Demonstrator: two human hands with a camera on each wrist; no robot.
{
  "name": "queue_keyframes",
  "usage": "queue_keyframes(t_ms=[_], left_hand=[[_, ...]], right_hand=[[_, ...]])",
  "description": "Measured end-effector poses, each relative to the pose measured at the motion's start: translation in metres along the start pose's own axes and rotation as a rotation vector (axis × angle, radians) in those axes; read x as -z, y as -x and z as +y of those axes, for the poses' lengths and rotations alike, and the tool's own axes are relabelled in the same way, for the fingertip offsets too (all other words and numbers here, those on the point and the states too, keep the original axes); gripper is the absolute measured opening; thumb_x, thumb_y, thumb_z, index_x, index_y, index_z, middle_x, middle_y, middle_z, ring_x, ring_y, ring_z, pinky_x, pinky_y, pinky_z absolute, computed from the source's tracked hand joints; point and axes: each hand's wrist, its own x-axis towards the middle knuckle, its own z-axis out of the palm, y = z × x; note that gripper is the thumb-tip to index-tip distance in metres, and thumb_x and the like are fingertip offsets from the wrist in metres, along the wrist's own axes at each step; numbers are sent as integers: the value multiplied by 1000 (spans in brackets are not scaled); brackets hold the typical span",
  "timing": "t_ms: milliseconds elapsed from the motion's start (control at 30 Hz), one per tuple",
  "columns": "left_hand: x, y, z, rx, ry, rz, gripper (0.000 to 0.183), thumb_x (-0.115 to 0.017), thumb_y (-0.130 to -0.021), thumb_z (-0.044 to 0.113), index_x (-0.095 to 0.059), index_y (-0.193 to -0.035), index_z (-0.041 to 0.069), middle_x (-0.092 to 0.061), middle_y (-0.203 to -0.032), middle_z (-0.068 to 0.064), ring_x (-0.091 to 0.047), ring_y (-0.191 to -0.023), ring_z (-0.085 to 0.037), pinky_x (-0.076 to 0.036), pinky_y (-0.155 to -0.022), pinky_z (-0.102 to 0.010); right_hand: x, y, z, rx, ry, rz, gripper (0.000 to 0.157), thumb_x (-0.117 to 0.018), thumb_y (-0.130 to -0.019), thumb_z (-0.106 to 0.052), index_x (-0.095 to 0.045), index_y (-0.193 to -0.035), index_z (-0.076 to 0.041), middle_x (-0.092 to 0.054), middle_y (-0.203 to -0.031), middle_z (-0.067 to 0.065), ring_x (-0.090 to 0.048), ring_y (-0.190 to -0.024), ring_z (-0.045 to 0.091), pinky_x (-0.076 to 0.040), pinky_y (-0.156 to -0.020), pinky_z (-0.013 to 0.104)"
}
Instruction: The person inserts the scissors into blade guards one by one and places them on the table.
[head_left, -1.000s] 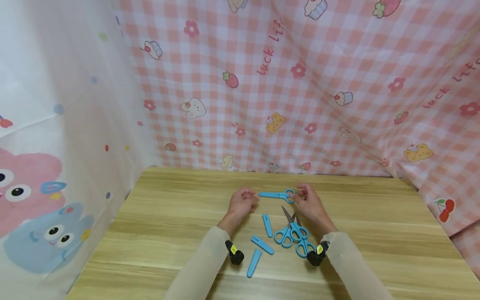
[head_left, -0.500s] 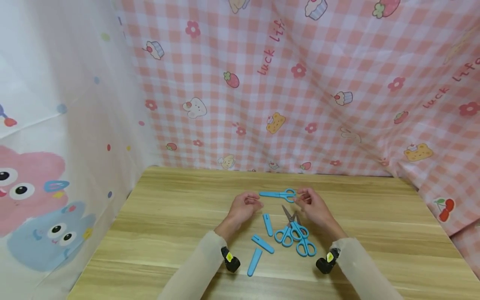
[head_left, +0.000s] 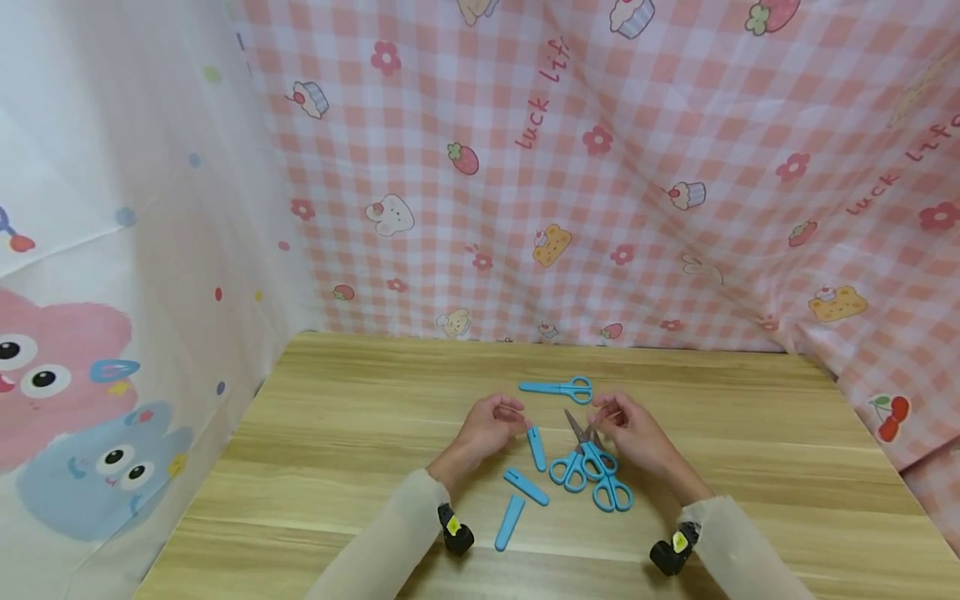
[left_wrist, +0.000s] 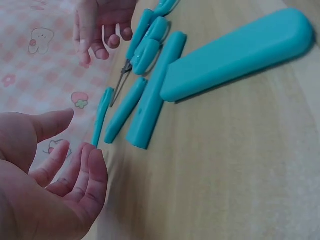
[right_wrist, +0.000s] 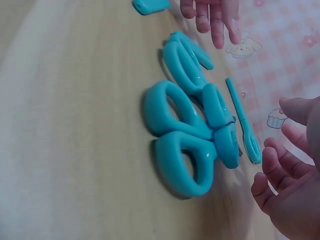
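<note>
My left hand hovers with loosely bent fingers beside the nearest of three loose blue blade covers; nothing is in it. Past the open-bladed scissors, my right hand is empty too, its fingers relaxed above the wood. Between the hands lies a cluster of blue-handled scissors, with bare metal blades toward the back; their handles overlap in the right wrist view. Behind them lies one pair of scissors with its blades inside a cover, untouched. The two other covers, including the front one, lie nearer the person.
All items lie on a wood-grain table. A pink checked cloth hangs behind its far edge, and a white patterned curtain hangs along the left side.
Both hands have drawn back toward the person, away from the covered scissors. My right hand, formerly at that pair's handles, has let go of them. The other scissors and covers lie unchanged.
</note>
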Motion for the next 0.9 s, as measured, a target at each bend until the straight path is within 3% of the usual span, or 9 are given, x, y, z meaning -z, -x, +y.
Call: queue_keyframes(t_ms=[300, 567, 900], left_hand=[[-5, -2, -9, -11, -27, -7, 31, -77, -85, 10, -62, -111, 4, -65, -102, -9, -62, -81, -19, -55, -69, -31], [-7, -3, -11, -35, -121, 4, 32, -80, -82, 14, -64, -109, 7, -64, -100, -6, -57, -88, -19, -48, -78, -31], [-7, -7, -12, -33, -153, 16, 33, -82, -82, 13, -65, -109, 7, -63, -97, -5, -56, -85, -19, -47, -73, -29]], right_hand=[[-1, 14, 8, -8, 9, -37, 27, -65, -96, -14, -57, -118, -1, -60, -102, 11, -54, -88, 22, -47, -72, 26], [-2, 19, 14, -16, 23, -37, 28, -68, -94, -15, -59, -118, -2, -61, -102, 11, -51, -84, 21, -44, -71, 25], [-1, 21, 20, -20, -29, -84, 36, -72, -90, -13, -57, -120, 0, -60, -106, 15, -48, -83, 19, -42, -68, 23]])
